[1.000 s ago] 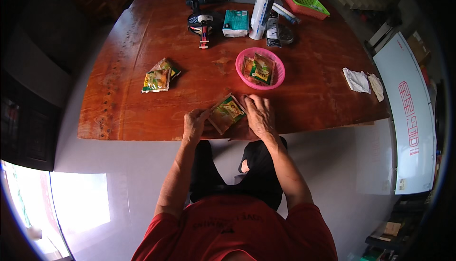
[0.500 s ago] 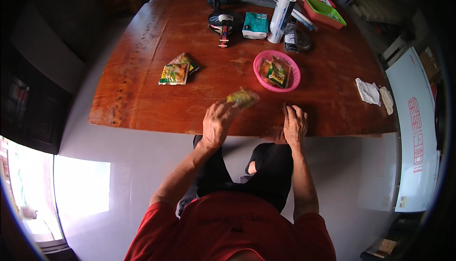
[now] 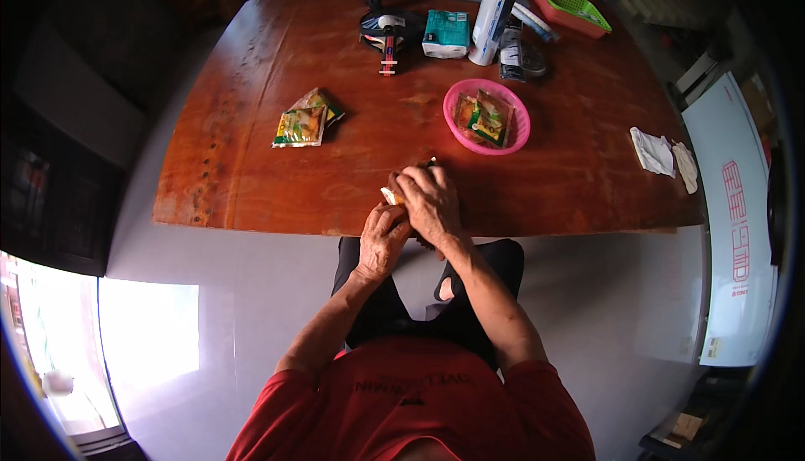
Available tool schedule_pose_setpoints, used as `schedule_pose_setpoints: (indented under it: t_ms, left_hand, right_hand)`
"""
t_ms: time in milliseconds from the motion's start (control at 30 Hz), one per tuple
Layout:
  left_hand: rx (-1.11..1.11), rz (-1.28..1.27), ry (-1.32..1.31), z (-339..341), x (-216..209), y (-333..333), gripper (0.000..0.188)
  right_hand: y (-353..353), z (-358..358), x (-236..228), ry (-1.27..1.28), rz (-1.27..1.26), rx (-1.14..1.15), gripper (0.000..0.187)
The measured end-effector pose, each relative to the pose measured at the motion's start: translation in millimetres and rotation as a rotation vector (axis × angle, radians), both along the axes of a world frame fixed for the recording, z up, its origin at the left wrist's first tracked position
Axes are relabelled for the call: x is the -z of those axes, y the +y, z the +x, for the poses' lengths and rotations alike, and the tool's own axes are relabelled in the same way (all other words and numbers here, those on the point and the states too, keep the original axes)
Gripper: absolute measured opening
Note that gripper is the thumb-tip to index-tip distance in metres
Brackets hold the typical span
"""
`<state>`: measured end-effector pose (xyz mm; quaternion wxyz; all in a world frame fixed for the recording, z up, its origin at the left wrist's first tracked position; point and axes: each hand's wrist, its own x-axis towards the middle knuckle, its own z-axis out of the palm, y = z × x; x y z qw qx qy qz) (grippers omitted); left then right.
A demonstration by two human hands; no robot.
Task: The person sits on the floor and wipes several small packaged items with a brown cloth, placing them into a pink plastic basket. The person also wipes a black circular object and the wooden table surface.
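My left hand (image 3: 382,239) and my right hand (image 3: 429,201) are together at the near edge of the brown wooden table (image 3: 251,167). Both close over a small snack packet (image 3: 391,197); only a pale corner of it shows between the fingers. A pink round basket (image 3: 486,117) with two more packets inside stands just beyond the hands, to the right. Two green and yellow packets (image 3: 303,119) lie on the table to the left, well apart from the hands.
At the far side stand a white cylinder (image 3: 493,8), a teal box (image 3: 446,31), a black tool with a red handle (image 3: 386,33) and a green tray on a red one (image 3: 575,4). Crumpled white paper (image 3: 654,151) lies at the right. A white board (image 3: 738,218) leans beyond the table.
My left hand held the packet up alone while my right hand lay flat on the table. Now both hands have come together over the packet at the table's edge.
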<state>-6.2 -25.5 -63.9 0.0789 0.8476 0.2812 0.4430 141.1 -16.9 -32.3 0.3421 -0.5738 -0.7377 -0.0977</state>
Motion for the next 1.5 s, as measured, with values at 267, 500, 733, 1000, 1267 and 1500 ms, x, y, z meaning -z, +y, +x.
schedule_pose_setpoints:
  t_ms: [267, 500, 733, 1000, 1267, 1500]
  left_hand:
    - [-0.033, -0.007, -0.011, 1.8, 2.5, 0.5, 0.03]
    - [-0.108, -0.061, 0.0, 2.2, 3.9, -8.4, 0.03]
    - [-0.166, -0.114, 0.081, -2.9, 14.8, -12.4, 0.03]
    - [-0.232, -0.15, 0.007, -6.0, 7.0, -11.5, 0.021]
    - [-0.267, -0.167, 0.026, -8.9, 1.7, -1.2, 0.019]
    - [-0.273, -0.232, 0.085, -11.4, -5.3, 5.8, 0.017]
  right_hand:
    - [-10.7, 55.3, 10.1, -0.109, -0.02, 0.164, 0.026]
    - [-36.6, 93.1, 7.7, 0.14, -0.046, 0.399, 0.022]
    - [-8.1, 0.3, -2.4, -0.044, -0.083, -0.278, 0.02]
    - [28.8, 11.9, -4.4, 0.015, -0.09, -0.091, 0.013]
    - [3.4, 61.6, 4.3, -0.032, -0.001, 0.244, 0.022]
    - [-4.7, 11.5, -7.8, -0.043, -0.11, 0.013, 0.032]
